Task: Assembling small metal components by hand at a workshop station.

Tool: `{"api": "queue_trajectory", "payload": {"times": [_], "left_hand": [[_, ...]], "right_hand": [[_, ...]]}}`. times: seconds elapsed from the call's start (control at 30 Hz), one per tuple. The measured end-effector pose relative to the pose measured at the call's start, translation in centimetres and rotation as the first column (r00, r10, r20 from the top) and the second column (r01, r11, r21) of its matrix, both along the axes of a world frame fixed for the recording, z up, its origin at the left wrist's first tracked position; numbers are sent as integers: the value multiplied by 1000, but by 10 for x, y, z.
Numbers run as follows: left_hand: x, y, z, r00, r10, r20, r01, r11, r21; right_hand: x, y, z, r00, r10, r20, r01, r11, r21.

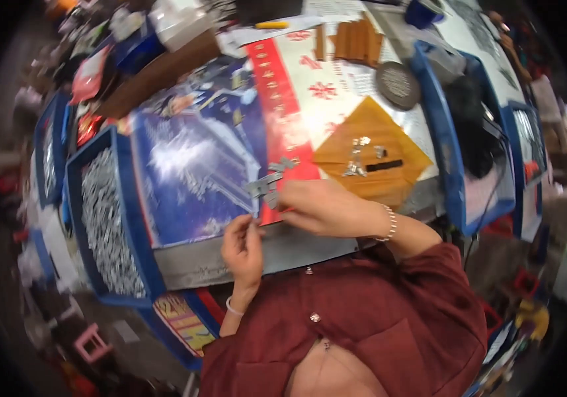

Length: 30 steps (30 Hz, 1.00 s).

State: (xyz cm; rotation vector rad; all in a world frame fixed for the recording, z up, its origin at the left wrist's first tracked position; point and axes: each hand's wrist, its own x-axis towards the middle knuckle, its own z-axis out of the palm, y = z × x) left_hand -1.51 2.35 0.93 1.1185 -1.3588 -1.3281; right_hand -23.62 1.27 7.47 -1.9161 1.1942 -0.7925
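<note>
My left hand is near the table's front edge, thumb and forefinger pinched together. Whatever small thing may be between them cannot be made out. Just right of it and farther in, my right hand reaches leftward with curled fingers, beside a loose cluster of small flat grey metal pieces. Its fingertips are blurred, and what they grip is hidden. The pieces lie where a blue printed sheet meets a red and white one. On the right, an amber square sheet bears several small silvery parts and a black strip.
A blue bin full of grey metal pieces stands at left. Another blue bin, with dark material inside, stands at right. Beyond the amber sheet are a round dark tin and brown strips. A long brown bar lies far left.
</note>
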Motion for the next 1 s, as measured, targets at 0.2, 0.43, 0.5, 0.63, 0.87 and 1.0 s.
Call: {"api": "queue_trajectory", "payload": {"times": [0.2,0.43,0.5,0.63,0.87,1.0], "left_hand": [[-13,-8,18,987,-44,152,61,992,-114],[-6,-24,18,960,-6,279,54,985,-165],[-6,-27,14,962,-13,271,39,995,-94],[-11,-30,19,952,-69,297,106,989,-108],[-4,-18,20,945,-93,315,119,991,-65],[-5,-14,13,942,-142,304,146,989,9]], "right_hand": [[-41,2,4,967,-219,-131,225,974,36],[-71,7,-3,918,-359,-170,366,931,9],[-62,7,-12,940,-289,-179,295,955,6],[-52,-8,-24,947,-243,-208,232,970,-77],[-100,-9,-16,851,-429,-303,398,903,-159],[-110,5,-19,865,-349,-361,360,932,-37]]}}
